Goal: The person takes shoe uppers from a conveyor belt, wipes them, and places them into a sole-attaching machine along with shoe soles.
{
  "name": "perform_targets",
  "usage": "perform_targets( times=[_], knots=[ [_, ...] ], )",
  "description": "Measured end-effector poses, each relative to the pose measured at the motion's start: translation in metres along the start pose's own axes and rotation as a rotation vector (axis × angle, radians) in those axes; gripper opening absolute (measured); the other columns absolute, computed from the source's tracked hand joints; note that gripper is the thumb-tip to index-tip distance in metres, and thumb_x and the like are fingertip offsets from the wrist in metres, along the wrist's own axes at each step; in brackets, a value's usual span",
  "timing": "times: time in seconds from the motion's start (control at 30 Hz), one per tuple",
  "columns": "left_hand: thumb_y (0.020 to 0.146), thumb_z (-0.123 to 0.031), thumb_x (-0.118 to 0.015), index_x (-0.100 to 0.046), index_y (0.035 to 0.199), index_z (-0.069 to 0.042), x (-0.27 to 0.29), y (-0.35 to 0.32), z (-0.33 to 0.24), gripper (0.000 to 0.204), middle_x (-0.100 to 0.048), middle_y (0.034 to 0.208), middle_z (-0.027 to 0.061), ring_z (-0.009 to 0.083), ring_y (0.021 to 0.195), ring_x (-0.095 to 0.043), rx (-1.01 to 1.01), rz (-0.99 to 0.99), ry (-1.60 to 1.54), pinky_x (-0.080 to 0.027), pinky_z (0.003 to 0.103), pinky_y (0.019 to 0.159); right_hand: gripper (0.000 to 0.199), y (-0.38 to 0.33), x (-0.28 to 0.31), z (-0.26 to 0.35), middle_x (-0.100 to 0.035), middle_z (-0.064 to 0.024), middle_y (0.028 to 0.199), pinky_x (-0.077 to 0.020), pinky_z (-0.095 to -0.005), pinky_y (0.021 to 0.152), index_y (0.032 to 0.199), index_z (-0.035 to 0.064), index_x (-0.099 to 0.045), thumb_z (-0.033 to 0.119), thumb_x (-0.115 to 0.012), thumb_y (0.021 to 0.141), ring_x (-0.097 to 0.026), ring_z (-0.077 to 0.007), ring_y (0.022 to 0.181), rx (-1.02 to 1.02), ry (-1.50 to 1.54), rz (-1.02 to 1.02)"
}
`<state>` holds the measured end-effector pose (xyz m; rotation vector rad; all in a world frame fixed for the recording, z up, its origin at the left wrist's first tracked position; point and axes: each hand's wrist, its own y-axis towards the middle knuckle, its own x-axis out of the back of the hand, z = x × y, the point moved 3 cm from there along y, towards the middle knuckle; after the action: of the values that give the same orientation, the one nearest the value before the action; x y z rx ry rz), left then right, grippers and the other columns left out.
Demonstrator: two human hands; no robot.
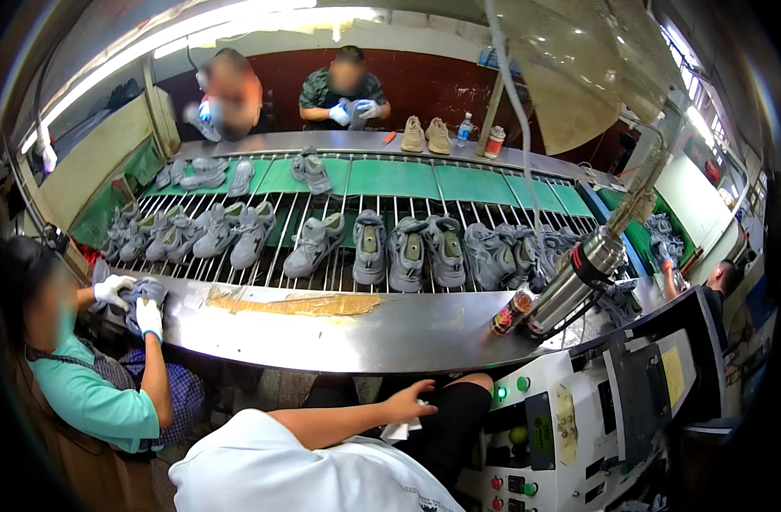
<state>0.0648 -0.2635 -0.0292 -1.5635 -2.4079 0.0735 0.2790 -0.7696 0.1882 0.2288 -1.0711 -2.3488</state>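
Fingers of the left hand (pixel 402 405) curl over a white scrap (pixel 397 431); from here I cannot tell whether they grip it.

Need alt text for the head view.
The wearer's left hand is over their lap, touching a white item. Beyond a metal bench, grey shoes stand in a row; a gloved co-worker at left handles another shoe, and a control box is at right.
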Motion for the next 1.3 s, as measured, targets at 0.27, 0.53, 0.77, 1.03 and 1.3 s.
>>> perform_targets(
  times=[0.27, 0.53, 0.77, 1.03, 1.3],
  knots=[
    [0.07, -0.042, -0.078, -0.008, 0.149, -0.009, -0.028, -0.056, -0.148, 0.11, -0.028, 0.15, 0.011, 0.0209, 0.137, -0.026, -0.532, 0.435, -0.168, -0.031, 0.034, 0.103, 0.058, -0.207, -0.034, 0.145, -0.056, -0.0155, 0.121, -0.0437, -0.0419, 0.095, 0.123, -0.0021, -0.047, 0.033, -0.046, 0.077, -0.054, -0.0296, 0.109, -0.758, 0.921, 0.803],
    [0.067, -0.029, -0.084, -0.046, 0.126, 0.0, 0.111, -0.131, -0.086, 0.076, -0.058, 0.115, 0.009, 0.0186, 0.106, -0.056, -0.187, -0.514, -0.428, -0.044, 0.033, 0.093, 0.053, -0.413, -0.104, 0.293, -0.05, -0.0121, 0.128, -0.0394, -0.0414, 0.101, 0.131, 0.0027, -0.041, 0.009, -0.043, 0.078, -0.052, -0.0272, 0.115, -1.374, 1.321, 2.013],
    [0.061, -0.03, -0.083, -0.044, 0.129, -0.001, 0.218, -0.133, 0.024, 0.083, -0.056, 0.117, 0.0158, 0.0277, 0.107, -0.057, 0.016, -1.008, 0.209, -0.045, 0.035, 0.091, 0.068, -0.533, -0.066, 0.321, -0.037, -0.0182, 0.141, -0.0379, -0.0316, 0.1, 0.147, 0.0051, -0.016, 0.007, -0.051, 0.089, -0.044, -0.0253, 0.125, -0.57, 0.745, 2.773],
    [0.066, -0.032, -0.08, -0.052, 0.124, -0.001, 0.245, -0.098, 0.018, 0.071, -0.055, 0.121, 0.0159, 0.029, 0.112, -0.054, -0.007, -0.94, 0.256, -0.043, 0.036, 0.094, 0.036, -0.508, -0.081, 0.263, -0.06, -0.0131, 0.111, -0.0469, -0.0282, 0.086, 0.121, -0.0007, -0.052, 0.006, -0.052, 0.086, -0.06, -0.0192, 0.1, -0.826, 0.666, 2.46],
    [0.092, -0.044, -0.046, -0.065, 0.084, -0.004, 0.417, -0.038, -0.021, 0.045, -0.064, 0.085, 0.0058, 0.015, 0.084, -0.057, -0.02, -1.001, -0.336, -0.042, 0.03, 0.08, 0.013, -0.497, -0.19, 0.226, -0.059, -0.0049, 0.079, -0.0451, -0.0231, 0.065, 0.095, 0.0011, -0.058, -0.001, -0.054, 0.082, -0.054, -0.0105, 0.069, -0.65, 0.545, 1.833]
  ],
)
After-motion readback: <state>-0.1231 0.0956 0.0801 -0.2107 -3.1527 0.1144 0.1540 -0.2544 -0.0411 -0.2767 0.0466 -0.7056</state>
